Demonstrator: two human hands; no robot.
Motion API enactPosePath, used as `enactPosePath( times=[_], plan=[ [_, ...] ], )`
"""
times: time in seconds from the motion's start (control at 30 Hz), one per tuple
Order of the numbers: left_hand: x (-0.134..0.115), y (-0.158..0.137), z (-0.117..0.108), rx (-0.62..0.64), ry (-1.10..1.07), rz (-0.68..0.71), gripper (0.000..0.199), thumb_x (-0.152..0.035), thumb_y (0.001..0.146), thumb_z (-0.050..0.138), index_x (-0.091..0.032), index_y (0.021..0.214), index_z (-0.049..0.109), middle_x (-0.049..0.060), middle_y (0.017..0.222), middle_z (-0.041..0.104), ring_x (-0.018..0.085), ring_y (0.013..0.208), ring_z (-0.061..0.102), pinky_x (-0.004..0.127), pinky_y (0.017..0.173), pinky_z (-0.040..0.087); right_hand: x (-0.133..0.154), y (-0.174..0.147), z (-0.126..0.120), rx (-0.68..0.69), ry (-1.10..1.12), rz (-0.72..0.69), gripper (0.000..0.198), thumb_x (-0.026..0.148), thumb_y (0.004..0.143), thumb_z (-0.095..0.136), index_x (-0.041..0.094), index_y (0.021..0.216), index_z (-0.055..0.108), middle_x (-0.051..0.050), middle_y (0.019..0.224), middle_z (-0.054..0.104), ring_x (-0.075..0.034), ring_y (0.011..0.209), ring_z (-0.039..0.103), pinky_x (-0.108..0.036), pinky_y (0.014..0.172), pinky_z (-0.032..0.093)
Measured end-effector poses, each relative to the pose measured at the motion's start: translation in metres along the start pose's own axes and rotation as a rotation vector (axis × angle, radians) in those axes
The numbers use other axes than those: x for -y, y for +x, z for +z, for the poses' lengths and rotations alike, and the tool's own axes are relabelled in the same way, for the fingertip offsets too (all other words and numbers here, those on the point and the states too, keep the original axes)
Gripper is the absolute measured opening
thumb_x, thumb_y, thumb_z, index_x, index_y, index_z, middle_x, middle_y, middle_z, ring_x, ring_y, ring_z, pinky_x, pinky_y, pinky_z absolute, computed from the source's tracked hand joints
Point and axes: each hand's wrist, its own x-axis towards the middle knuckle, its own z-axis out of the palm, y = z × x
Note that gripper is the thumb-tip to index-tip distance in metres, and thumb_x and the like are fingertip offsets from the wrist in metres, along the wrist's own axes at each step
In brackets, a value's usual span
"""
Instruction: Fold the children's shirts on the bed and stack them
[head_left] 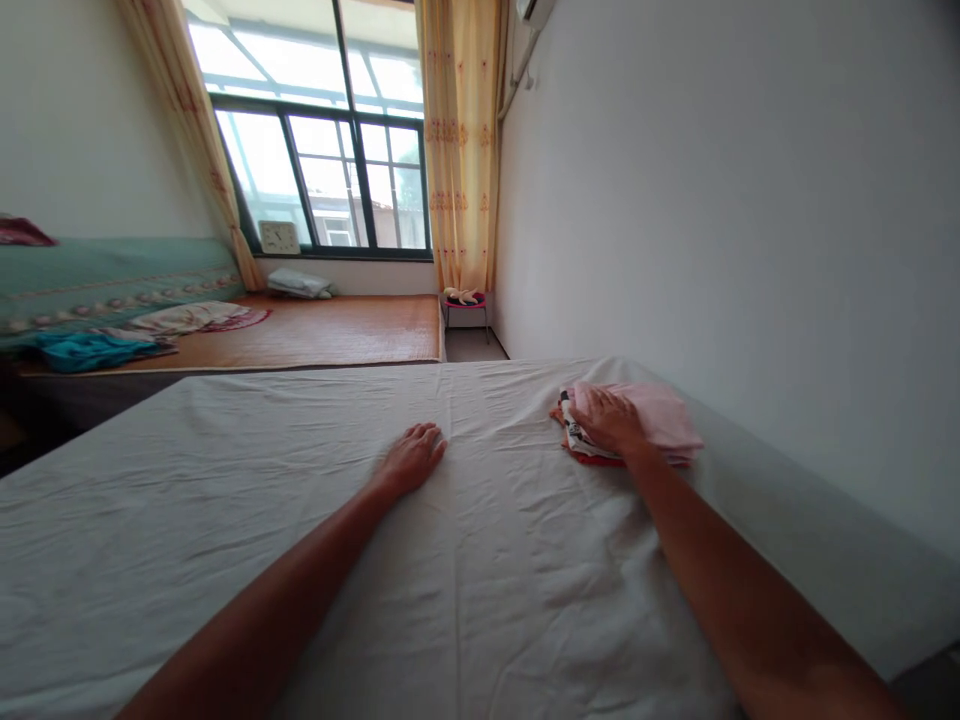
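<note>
A stack of folded clothes (pixel 667 415) lies at the right on a white sheet (pixel 480 560), close to the wall. Pale pink cloth is on top, with white-and-black printed and red-orange layers beneath it. My right hand (pixel 609 418) rests on the left part of the stack, fingers stretched out over the pink cloth. Flat on the sheet, left of the stack and apart from it, is my left hand (pixel 412 455), with nothing in it. The sheet shows wrinkles around both arms.
Beyond the sheet is a bed with a brown woven mat (pixel 352 330), holding blue clothing (pixel 90 348) and a folded white bundle (pixel 300 283). A small stool (pixel 466 300) stands by the curtain (pixel 461 150). A white wall (pixel 720 200) borders the right side. A square clock (pixel 279 237) sits by the window.
</note>
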Motion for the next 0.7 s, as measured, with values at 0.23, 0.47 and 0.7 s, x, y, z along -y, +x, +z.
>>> enactPosePath(
  times=[0.23, 0.47, 0.7],
  plan=[
    [0.000, -0.002, 0.000, 0.009, 0.019, 0.012, 0.040, -0.038, 0.093, 0.036, -0.018, 0.123, 0.053, 0.009, 0.133, 0.052, 0.022, 0.125, 0.043, 0.034, 0.108, 0.029, 0.002, 0.000, -0.014, -0.006, -0.189, 0.183, 0.030, 0.036, 0.085, 0.048, 0.017, 0.101, 0.065, -0.017, 0.101, 0.067, -0.030, 0.102, 0.056, -0.039, 0.081, 0.042],
    [0.000, -0.004, 0.000, -0.006, 0.043, 0.039, 0.040, -0.035, 0.093, 0.036, -0.015, 0.122, 0.054, 0.011, 0.130, 0.054, 0.023, 0.122, 0.046, 0.036, 0.104, 0.035, -0.001, -0.003, -0.023, -0.172, -0.111, 0.187, 0.029, 0.036, 0.090, 0.044, 0.016, 0.087, 0.065, -0.009, 0.084, 0.068, -0.020, 0.078, 0.061, -0.027, 0.061, 0.035],
    [-0.003, -0.006, -0.003, -0.012, 0.036, 0.034, 0.039, -0.034, 0.093, 0.037, -0.016, 0.122, 0.055, 0.011, 0.131, 0.054, 0.023, 0.121, 0.047, 0.037, 0.105, 0.035, 0.012, 0.000, -0.026, -0.017, 0.030, 0.055, 0.039, 0.043, 0.093, 0.037, 0.019, 0.093, 0.069, -0.010, 0.093, 0.070, -0.020, 0.083, 0.062, -0.027, 0.067, 0.039]
  ],
)
